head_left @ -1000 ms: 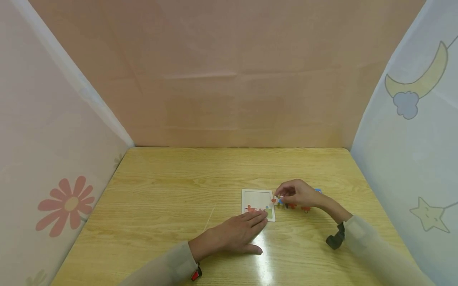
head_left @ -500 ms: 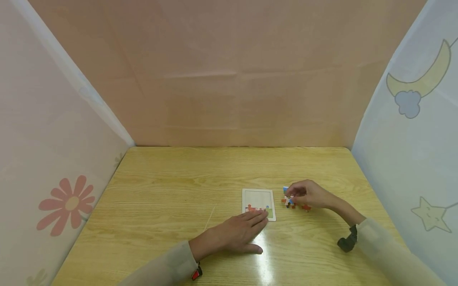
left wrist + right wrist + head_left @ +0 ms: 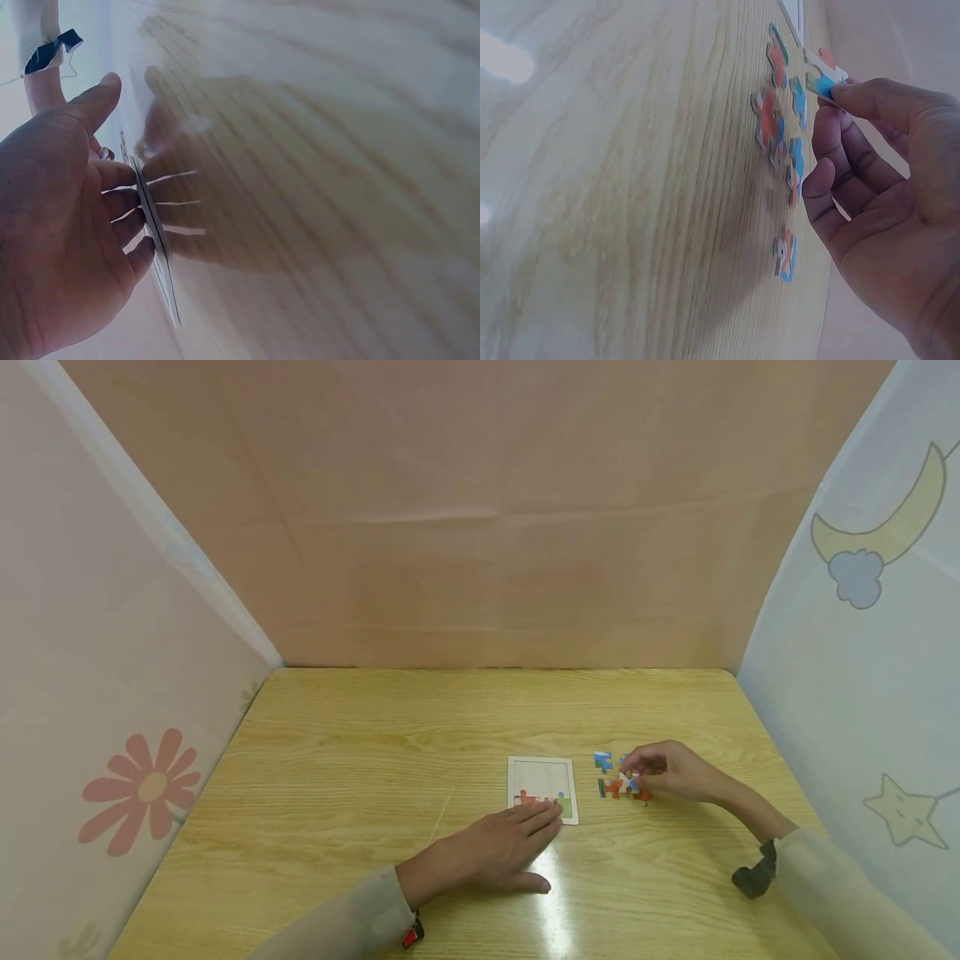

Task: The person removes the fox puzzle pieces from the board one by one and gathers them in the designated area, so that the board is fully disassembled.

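A white-framed puzzle board (image 3: 542,774) lies on the table, with red and green pieces (image 3: 566,807) along its near edge. My left hand (image 3: 491,850) rests on that near edge, fingers straight and thumb spread; its fingertips cover part of the pieces. To the right of the board, my right hand (image 3: 678,771) hovers over a group of loose puzzle pieces (image 3: 603,762). In the right wrist view, thumb and fingers pinch one jigsaw piece (image 3: 823,84) with blue and white on it, raised off the table. Several other puzzle pieces (image 3: 766,118) lie flat below that hand.
The wooden table (image 3: 375,727) is bounded by a plain back curtain (image 3: 480,527) and printed side curtains. Dark straps (image 3: 756,870) sit at the wrists. A bright light reflection (image 3: 555,918) shows near the front.
My right hand has moved right, away from the board and over the loose pieces, still pinching the jigsaw piece. More of the loose pieces show now. The left hand has stayed in place.
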Demonstrator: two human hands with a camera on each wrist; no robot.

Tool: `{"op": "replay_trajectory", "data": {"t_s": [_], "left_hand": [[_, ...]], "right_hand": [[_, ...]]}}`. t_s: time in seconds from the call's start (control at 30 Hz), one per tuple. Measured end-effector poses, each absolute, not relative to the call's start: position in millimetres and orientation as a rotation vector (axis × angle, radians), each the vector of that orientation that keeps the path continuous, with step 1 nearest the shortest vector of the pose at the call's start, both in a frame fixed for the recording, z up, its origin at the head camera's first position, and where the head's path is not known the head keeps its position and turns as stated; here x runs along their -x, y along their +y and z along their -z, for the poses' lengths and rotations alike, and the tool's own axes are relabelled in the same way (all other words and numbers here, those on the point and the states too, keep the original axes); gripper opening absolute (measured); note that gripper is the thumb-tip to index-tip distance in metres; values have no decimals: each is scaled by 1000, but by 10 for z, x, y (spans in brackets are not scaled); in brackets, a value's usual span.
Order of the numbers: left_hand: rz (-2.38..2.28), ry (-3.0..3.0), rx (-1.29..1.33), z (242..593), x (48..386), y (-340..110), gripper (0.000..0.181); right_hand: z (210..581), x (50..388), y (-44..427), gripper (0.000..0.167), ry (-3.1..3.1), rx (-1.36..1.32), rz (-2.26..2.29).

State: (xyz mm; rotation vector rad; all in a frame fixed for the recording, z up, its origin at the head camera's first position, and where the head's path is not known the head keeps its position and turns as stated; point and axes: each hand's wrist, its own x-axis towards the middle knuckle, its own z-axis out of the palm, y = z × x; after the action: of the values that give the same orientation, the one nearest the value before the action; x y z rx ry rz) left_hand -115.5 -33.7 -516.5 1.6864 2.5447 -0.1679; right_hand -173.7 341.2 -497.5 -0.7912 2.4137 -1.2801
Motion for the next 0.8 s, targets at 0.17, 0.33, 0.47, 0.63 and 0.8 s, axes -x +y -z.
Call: {"op": "replay_trajectory", "data": {"t_s": [0.17,0.33,0.47,0.63,0.8], "left_hand": [[191,2556,-1704,5159,1157,-337,86],[196,2559,-1718,5142,1150,-338,85],[199,2554,-1717,5121,1143,-336,85],[183,2551,-1704,5113,1139,-337,85],[162,2549,-1694,5118,1142,-338,85]], "right_hand": [[4964,1717,3505,18,2426,785,1276],[4960,1699,3599,18,2440,816,1266],[4963,1694,3665,20,2431,834,1277],[4982,1691,3750,22,2429,883,1282],[4988,1675,3826,22,2445,895,1278]]}}
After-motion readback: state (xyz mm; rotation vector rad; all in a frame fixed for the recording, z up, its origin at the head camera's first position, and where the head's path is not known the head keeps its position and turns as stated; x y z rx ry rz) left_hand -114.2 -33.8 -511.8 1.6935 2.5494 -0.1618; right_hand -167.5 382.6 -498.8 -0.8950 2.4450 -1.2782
